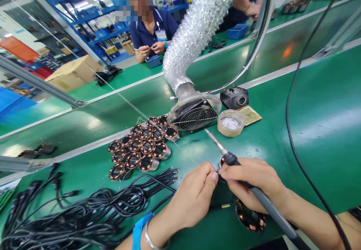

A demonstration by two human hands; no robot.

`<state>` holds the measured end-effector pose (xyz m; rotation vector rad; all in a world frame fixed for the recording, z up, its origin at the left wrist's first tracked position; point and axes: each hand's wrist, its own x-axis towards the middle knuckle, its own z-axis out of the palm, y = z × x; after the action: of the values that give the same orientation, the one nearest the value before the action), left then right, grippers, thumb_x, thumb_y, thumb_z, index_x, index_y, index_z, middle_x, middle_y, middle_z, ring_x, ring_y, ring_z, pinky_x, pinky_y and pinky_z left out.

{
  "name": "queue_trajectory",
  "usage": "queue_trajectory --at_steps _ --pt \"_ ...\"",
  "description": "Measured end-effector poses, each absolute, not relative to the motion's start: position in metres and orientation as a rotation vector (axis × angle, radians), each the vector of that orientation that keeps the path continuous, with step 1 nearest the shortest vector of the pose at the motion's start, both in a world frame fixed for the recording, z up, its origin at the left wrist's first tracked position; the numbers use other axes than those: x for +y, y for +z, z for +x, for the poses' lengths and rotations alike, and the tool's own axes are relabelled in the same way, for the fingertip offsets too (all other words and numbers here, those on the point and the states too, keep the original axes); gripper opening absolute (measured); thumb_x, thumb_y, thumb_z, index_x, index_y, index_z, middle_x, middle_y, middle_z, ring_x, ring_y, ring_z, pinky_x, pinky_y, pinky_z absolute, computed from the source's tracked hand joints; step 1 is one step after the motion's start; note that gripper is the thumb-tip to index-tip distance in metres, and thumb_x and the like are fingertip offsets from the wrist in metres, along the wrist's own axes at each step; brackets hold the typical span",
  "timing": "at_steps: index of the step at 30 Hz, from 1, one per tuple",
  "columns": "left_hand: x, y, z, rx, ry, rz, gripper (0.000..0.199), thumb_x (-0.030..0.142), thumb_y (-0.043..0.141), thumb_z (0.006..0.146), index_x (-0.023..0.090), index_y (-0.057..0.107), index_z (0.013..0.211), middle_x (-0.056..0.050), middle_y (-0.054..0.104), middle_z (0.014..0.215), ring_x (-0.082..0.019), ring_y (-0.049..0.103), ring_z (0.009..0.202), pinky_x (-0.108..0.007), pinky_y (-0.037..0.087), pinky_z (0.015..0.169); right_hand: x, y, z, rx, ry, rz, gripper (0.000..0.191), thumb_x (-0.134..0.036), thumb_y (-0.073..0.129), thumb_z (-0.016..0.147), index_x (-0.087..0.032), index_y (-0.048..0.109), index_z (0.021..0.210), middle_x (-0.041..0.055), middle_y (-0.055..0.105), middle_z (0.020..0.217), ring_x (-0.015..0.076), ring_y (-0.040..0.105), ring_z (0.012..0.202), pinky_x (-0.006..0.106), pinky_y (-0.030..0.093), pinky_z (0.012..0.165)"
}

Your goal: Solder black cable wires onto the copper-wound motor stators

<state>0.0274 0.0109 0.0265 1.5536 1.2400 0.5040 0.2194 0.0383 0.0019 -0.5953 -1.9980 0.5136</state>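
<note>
My right hand (254,178) grips a soldering iron (262,197) by its dark handle, its bare metal tip pointing up and left toward the fan. Close against it, my left hand (197,195) is closed in a pinch; the small dark bit at its fingertips is too small to name. A copper-wound motor stator (250,216) lies below my right hand, and another is mostly hidden behind the iron's grip. Beside my left hand, a black cable end (218,207) shows yellow-green stripped wire.
Several stators (146,144) cluster left of the fume extractor fan (196,116), under a silver duct (194,28). Black cables (93,212) pile at left. A round tub (231,123), a sponge tray (250,115) and an iron holder (234,97) stand right. A co-worker (153,32) sits opposite.
</note>
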Motion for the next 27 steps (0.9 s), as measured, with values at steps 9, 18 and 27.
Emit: queue_trajectory --at_steps 9,18,27 --pt "0.013 0.022 0.026 1.217 0.536 1.433 0.034 0.045 0.037 0.101 0.021 0.043 0.077 0.003 0.045 0.073 -0.014 0.039 0.068 -0.026 0.030 0.063 0.028 -0.007 0.217 -2.050 0.472 -0.634 0.028 -0.002 0.052 0.088 -0.018 0.061 0.110 0.0027 0.064 0.079 0.0127 0.060 0.065 0.023 0.048 0.057" --pt "0.017 0.015 0.039 1.034 0.636 0.727 0.049 0.061 0.070 0.072 0.022 0.040 0.069 0.013 0.023 0.048 -0.005 0.011 0.042 -0.022 0.006 0.040 0.032 -0.008 0.225 -1.975 0.455 -0.683 0.029 -0.002 0.057 0.087 -0.020 0.061 0.109 0.0018 0.069 0.082 0.0126 0.065 0.066 0.023 0.054 0.063" --pt "0.014 0.006 0.044 1.224 0.749 0.825 0.046 0.057 0.066 0.079 0.021 0.040 0.068 0.012 0.025 0.049 -0.005 0.015 0.044 -0.020 0.013 0.043 0.037 -0.008 0.221 -1.921 0.573 -0.816 0.021 -0.006 0.057 0.087 -0.022 0.060 0.101 -0.0003 0.069 0.085 0.0121 0.066 0.070 0.023 0.055 0.068"
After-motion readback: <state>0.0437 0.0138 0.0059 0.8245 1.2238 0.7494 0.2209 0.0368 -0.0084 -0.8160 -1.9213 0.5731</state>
